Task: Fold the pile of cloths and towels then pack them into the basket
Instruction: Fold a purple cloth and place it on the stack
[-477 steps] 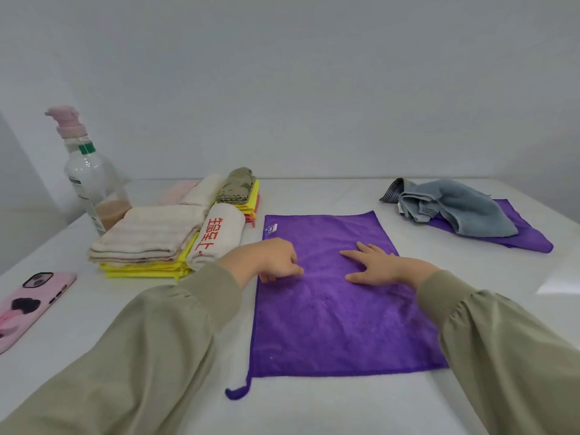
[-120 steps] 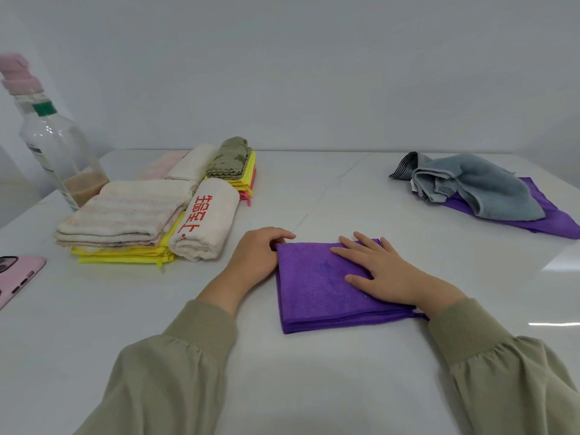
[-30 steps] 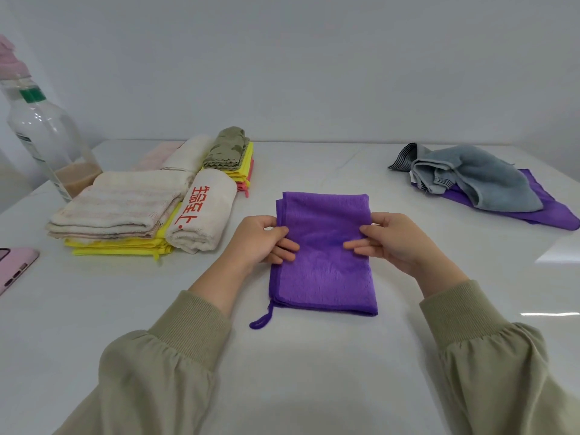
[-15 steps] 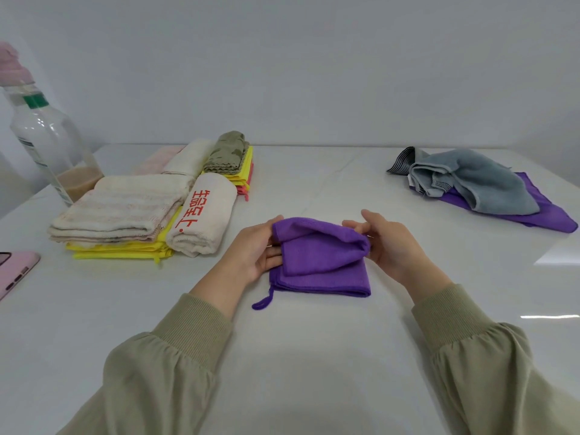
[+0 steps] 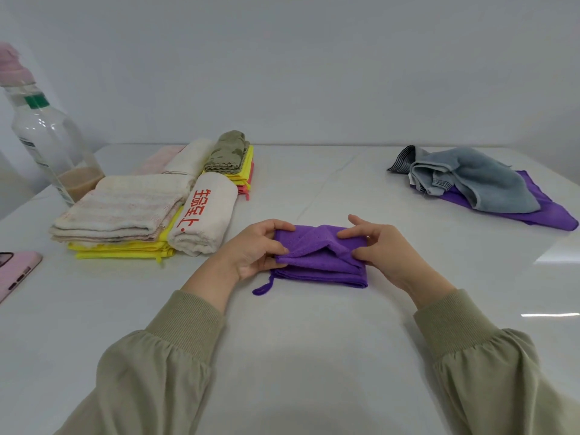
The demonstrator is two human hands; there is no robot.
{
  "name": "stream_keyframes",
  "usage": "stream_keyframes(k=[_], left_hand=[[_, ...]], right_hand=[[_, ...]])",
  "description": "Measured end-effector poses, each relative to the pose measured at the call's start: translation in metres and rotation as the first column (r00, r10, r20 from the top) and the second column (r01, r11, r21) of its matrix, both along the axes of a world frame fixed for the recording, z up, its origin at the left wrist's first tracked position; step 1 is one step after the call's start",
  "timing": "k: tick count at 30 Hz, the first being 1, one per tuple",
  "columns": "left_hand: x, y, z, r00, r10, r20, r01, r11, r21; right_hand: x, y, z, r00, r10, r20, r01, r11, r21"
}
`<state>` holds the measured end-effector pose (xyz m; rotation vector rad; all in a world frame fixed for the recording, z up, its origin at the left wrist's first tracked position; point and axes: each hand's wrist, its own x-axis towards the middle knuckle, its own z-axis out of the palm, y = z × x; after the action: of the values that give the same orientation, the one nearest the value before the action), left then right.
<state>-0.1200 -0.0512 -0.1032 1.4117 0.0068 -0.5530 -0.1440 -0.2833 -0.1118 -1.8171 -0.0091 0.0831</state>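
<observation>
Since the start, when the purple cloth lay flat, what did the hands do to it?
The purple cloth got folded smaller and smaller; now the left hand and right hand pinch its far end and fold it toward the person. The folded stack, grey towel and bottle stayed put.

I see a white table (image 5: pixel 314 356): folded purple cloth (image 5: pixel 317 266) centre frame, yellow cloths (image 5: pixel 119 250) middle left, pump bottle (image 5: pixel 47 142) upper left, pink phone (image 5: pixel 15 271) left edge, second purple cloth (image 5: pixel 555 215) upper right.
</observation>
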Motion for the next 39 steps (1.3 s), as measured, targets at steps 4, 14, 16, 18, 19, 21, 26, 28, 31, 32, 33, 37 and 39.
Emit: stream_keyframes(k=[4,14,16,18,19,21,26,28,31,32,33,37,39], left_hand=[[-0.001,-0.002,0.001,0.967,-0.096,0.237,-0.021,0.893,0.449],[-0.012,-0.019,-0.021,0.448,-0.535,0.717,-0.458,0.551,0.698],[-0.012,-0.020,-0.025,0.438,-0.514,0.737,-0.484,0.556,0.676],[-0.012,-0.019,-0.026,0.393,-0.522,0.757,-0.499,0.571,0.653],[-0.011,-0.018,-0.027,0.364,-0.545,0.755,-0.500,0.569,0.652],[-0.010,-0.017,-0.028,0.329,-0.588,0.739,-0.489,0.564,0.665],[-0.011,-0.013,-0.032,0.299,-0.609,0.735,-0.457,0.584,0.671],[-0.010,-0.011,-0.033,0.262,-0.604,0.752,-0.468,0.602,0.647],[-0.011,-0.010,-0.032,0.218,-0.596,0.773,-0.466,0.632,0.619],[-0.012,-0.010,-0.031,0.213,-0.579,0.787,-0.464,0.649,0.603],[-0.013,-0.009,-0.030,0.210,-0.564,0.799,-0.461,0.663,0.589],[-0.017,-0.008,-0.027,0.135,-0.640,0.756,-0.444,0.644,0.624],[-0.021,-0.008,-0.029,0.151,-0.690,0.708,-0.401,0.612,0.682]], right_hand=[[-0.004,0.003,0.000,0.993,0.036,0.114,0.009,0.929,-0.369],[-0.013,0.007,-0.009,0.911,0.191,0.365,0.178,0.618,-0.766],[-0.013,0.008,-0.012,0.895,0.203,0.397,0.200,0.614,-0.764],[-0.012,0.008,-0.015,0.881,0.203,0.428,0.225,0.615,-0.755],[-0.012,0.008,-0.015,0.866,0.212,0.453,0.243,0.613,-0.752],[-0.013,0.005,-0.017,0.819,0.237,0.523,0.288,0.618,-0.731],[-0.021,-0.002,-0.020,0.742,0.337,0.579,0.308,0.596,-0.741],[-0.023,-0.003,-0.023,0.749,0.373,0.548,0.289,0.560,-0.776],[-0.025,-0.002,-0.025,0.748,0.383,0.543,0.292,0.544,-0.787],[-0.025,-0.001,-0.025,0.748,0.381,0.543,0.295,0.541,-0.787],[-0.025,0.000,-0.026,0.748,0.381,0.543,0.299,0.537,-0.789],[-0.025,0.002,-0.029,0.770,0.371,0.519,0.285,0.528,-0.800],[-0.025,0.003,-0.029,0.761,0.374,0.531,0.293,0.532,-0.794]])
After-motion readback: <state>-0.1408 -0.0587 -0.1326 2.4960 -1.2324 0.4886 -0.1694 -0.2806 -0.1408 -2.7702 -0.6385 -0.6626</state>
